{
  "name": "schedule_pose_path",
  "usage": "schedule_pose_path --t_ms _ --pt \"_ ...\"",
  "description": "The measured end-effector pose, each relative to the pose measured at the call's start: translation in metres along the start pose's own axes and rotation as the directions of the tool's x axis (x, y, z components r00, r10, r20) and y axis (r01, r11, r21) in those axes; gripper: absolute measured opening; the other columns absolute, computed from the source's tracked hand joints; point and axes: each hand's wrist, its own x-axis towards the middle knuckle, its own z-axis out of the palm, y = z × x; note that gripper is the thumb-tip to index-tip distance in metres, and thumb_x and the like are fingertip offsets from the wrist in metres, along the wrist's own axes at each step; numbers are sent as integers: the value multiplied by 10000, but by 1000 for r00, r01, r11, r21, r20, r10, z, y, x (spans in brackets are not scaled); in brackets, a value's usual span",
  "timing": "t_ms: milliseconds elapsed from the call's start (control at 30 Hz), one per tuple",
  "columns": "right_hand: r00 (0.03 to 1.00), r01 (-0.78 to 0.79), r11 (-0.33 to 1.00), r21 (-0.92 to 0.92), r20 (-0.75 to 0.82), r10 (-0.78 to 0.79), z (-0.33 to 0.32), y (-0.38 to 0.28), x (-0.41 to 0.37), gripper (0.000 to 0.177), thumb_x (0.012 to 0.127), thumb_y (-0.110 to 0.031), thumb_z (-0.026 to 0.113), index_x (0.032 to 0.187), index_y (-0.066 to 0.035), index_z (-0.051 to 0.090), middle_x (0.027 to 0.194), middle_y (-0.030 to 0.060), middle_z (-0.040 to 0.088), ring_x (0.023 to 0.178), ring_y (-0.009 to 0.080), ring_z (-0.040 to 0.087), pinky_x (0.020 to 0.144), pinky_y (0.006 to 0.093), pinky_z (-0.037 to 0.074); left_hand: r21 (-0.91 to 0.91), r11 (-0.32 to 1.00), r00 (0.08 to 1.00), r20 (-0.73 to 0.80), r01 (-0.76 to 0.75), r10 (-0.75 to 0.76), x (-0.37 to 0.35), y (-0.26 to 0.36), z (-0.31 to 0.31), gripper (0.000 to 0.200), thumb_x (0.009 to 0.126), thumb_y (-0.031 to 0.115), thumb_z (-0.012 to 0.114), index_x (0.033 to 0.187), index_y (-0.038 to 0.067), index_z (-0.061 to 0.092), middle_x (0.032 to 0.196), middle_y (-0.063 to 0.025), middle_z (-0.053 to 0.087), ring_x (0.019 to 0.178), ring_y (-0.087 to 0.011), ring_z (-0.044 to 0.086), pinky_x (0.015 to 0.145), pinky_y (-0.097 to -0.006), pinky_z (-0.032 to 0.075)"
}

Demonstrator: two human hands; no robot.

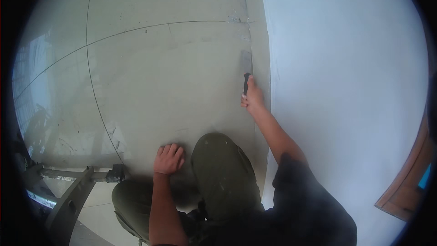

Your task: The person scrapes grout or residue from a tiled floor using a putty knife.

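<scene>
My right hand (253,96) is wrapped round the black handle of a scraper (246,61). Its flat grey blade points away from me and lies on the tiled floor (173,77), close beside the foot of the wall. My left hand (169,158) rests on the floor to the left of my raised knee (223,168). Its fingers are curled in, and nothing shows in them.
A white wall (346,82) with a tile skirting (261,41) runs along my right. Small specks lie along the floor joint ahead. A metal-framed stand or ladder (73,196) is at lower left. A brown wooden frame (405,187) borders the right.
</scene>
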Motion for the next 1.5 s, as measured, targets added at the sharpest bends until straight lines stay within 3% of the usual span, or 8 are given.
schedule_pose_path --t_ms 300,367,1067,1133,1267,1367,1433,1500 --pt "998 -65 997 46 6 65 8 14 9 596 1023 -660 455 786 -115 419 526 6 350 372 130 305 384 327 258 5 1000 999 -33 -3 3 0 0 1 286 803 308 706 1033 176 596 1043 -36 565 952 -219 567 816 -408 435" --pt "995 47 999 3 84 -47 2 -14 49 600 1017 -665 464 785 -114 415 525 14 351 371 136 311 384 331 247 -11 1000 1000 -11 1 -1 -1 3 1 282 806 308 705 1030 175 596 1043 -37 565 952 -220 567 816 -408 435" --pt "996 -29 999 -41 78 32 -1 -17 7 596 1034 -660 426 820 -109 501 565 10 380 401 122 298 408 320 263 -12 1000 999 -48 -7 6 2 -1 -5 266 805 294 707 1016 174 600 1037 -34 570 932 -222 567 804 -403 432" --pt "999 -21 994 -106 29 24 -1 -31 31 504 1035 -642 446 1133 -207 681 554 -4 321 399 128 283 410 323 266 -20 1000 999 -34 -9 8 2 3 -3 267 804 295 709 1016 174 601 1037 -34 569 932 -221 567 806 -403 433" --pt "1000 26 998 -64 5 -26 16 -36 40 481 1033 -647 443 1165 -256 691 561 -1 332 396 130 271 410 326 265 -13 1000 1000 -29 -6 6 2 -1 -4 284 799 297 712 1032 175 604 1046 -38 569 946 -222 569 809 -402 435" --pt "998 -34 997 -64 46 37 6 -17 18 563 1028 -670 422 896 -129 501 569 15 369 397 134 284 408 332 255 -28 1000 1000 -27 -2 2 3 0 -3 296 799 298 712 1046 175 605 1046 -40 567 953 -223 570 811 -405 436" --pt "971 -211 975 -65 98 216 9 -18 38 494 1053 -630 392 1108 -203 634 581 17 368 409 133 264 415 334 271 -35 999 1000 -14 -5 4 1 -2 -3 300 801 298 712 1053 176 605 1045 -40 565 956 -224 570 813 -407 437" --pt "980 -198 979 41 43 196 45 -23 24 485 1055 -632 381 1143 -225 629 589 22 378 411 133 257 418 333 271 -27 1000 999 -31 -6 5 1 0 -1 304 799 299 709 1057 178 602 1045 -42 563 959 -227 570 821 -412 441"
